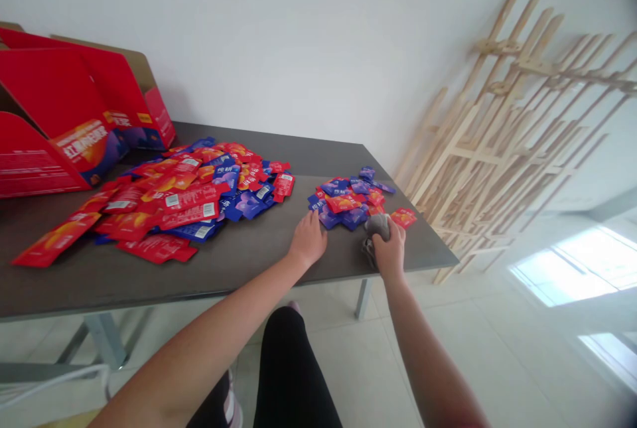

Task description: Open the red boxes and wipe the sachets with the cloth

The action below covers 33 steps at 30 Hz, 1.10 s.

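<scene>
My right hand (391,249) is closed around a crumpled grey cloth (377,225) near the right end of the dark table (239,269). My left hand (308,240) rests low at the table's front, its fingers bent and pressed together. The fingertips are by the left edge of a small pile of blue and red sachets (343,202); whether they pinch one is hidden. A red sachet (403,217) lies just right of my right hand. Farther left spreads a much larger heap of red and blue sachets (184,199).
Red printed cartons (50,106) with raised flaps stand at the table's left end. A white wall (279,50) rises behind the table. Wooden easel-like frames (462,142) lean beyond the right edge. A white cable (64,375) hangs at lower left.
</scene>
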Motion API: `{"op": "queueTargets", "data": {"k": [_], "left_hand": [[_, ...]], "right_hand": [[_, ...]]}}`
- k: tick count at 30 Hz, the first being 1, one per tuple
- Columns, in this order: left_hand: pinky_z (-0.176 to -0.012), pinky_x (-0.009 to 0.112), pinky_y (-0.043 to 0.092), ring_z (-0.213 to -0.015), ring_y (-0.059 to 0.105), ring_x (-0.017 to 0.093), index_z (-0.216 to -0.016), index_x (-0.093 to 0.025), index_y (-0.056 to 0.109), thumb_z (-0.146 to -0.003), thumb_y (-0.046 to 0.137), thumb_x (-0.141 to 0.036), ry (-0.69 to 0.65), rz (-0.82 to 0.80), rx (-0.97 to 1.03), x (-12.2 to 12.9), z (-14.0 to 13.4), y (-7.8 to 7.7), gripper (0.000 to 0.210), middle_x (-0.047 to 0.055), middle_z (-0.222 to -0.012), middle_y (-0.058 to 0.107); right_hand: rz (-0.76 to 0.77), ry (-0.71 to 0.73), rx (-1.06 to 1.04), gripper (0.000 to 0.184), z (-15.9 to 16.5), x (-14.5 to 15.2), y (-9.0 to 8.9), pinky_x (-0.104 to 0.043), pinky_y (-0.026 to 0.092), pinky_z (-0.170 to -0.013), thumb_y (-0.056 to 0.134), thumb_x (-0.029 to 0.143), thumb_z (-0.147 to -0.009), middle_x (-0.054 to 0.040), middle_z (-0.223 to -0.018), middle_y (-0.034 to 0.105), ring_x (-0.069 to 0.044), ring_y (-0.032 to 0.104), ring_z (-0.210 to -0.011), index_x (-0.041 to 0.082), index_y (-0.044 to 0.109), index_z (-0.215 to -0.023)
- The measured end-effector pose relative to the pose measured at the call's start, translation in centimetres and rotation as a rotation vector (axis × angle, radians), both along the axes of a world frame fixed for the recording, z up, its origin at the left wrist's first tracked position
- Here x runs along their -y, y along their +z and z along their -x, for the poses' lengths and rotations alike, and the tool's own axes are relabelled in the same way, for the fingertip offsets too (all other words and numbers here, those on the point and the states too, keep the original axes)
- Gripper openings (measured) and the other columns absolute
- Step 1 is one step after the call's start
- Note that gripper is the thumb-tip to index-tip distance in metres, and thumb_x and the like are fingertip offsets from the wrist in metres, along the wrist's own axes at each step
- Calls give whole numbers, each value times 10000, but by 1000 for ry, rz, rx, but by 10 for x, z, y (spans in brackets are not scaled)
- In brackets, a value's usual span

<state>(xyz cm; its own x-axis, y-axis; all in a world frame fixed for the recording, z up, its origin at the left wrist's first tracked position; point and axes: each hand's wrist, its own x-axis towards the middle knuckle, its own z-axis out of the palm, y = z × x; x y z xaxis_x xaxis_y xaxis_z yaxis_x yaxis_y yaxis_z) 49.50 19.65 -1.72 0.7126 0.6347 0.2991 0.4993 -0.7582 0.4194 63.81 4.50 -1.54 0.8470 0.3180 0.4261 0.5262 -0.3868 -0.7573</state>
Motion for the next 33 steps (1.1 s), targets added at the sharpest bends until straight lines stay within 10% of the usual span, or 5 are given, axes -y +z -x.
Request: {"op": "queueTargets", "data": {"k": [8,17,28,33], "left_hand": [[-1102,434,390,-1371,448,332,-1443,-29,385,-885,535,-263,168,-35,-12,17,77,24,623,260,-1482,453],[-1109,537,317,-1380,365,475,-1396,126,402,-918,485,-396,750,-128,-275,-17,190,14,713,383,-1475,375],[-1161,548,236,-1328,443,376,-1348,-62,555,-886,523,-207,367,-142,-322,51,203,19,485,210,-1360,580],[-915,404,508,-1046,645,294,-1115,-94,692,-880,387,-28,232,-100,-322,40,210,30,391,172,-1103,695]], "right_hand": [[-76,193,56,538,74,10,0,-416,375,-1085,497,243,-695,-107,-1237,533,-260,521,-1186,179,599,-1219],[8,376,24,509,110,-21,-9,-419,380,-1088,503,249,-707,-122,-1256,524,-267,511,-1203,173,608,-1199],[23,371,-7,541,114,-24,-14,-411,361,-1097,493,264,-698,-128,-1266,521,-267,508,-1208,157,605,-1216],[27,373,-45,559,115,-21,-9,-434,343,-1114,494,274,-686,-138,-1286,523,-276,509,-1218,150,595,-1222]]}}
